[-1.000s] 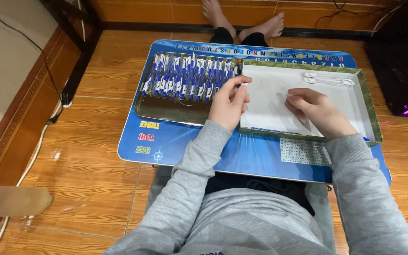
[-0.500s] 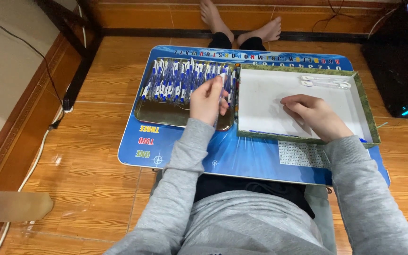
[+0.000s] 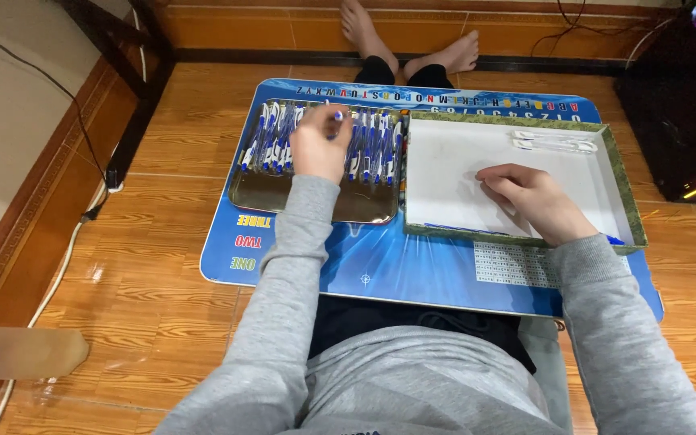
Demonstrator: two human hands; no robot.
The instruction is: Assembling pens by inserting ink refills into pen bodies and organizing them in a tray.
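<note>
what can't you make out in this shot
- Head view: whether the left hand grips a pen; its back hides the fingers.
- Pens under that hand: hidden.
- Right hand palm down in the white tray; anything beneath is covered.
- Clear items at the tray's far end: too small.

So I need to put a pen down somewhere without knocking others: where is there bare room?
The white-lined green box is mostly bare between the right hand and the few pens at its far edge. The shiny metal tray is free only along its near strip; its far half is packed with blue-and-white pens under the left hand.
</note>
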